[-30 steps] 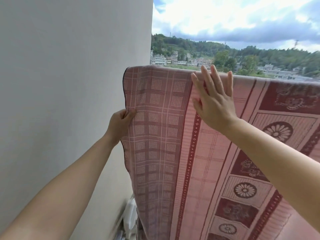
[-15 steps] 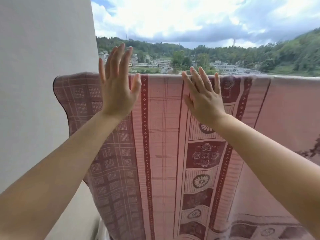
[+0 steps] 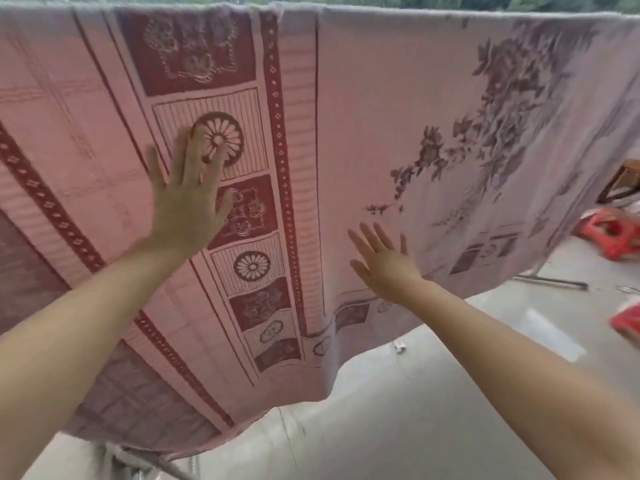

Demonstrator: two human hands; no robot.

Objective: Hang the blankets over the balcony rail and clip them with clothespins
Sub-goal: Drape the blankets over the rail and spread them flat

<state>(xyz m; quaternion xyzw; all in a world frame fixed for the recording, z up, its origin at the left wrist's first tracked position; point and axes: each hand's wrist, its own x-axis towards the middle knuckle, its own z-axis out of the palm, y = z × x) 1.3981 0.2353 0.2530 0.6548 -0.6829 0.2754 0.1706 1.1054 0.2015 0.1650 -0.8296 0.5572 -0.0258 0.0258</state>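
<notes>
Both the left hand [image 3: 187,206] and right hand [image 3: 384,263] (fingers spread, holding nothing) face the blanket [image 3: 363,133].

1. We see a pink patterned blanket [image 3: 346,98] draped over the top, hanging down.
2. Our left hand [image 3: 187,206] lies flat and spread on it.
3. Our right hand [image 3: 384,263], fingers splayed, is lower down at the cloth.
4. Red objects [image 3: 613,233] sit on the grey floor [image 3: 433,410].

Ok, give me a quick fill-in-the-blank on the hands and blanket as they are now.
1. Both hands are ____, fingers spread.
2. The left hand lies on the blanket beside a round ____ motif.
3. The right hand sits ____ than the left.
4. The blanket's lower edge hangs above the ____.

Missing: open; flower; lower; floor
</notes>
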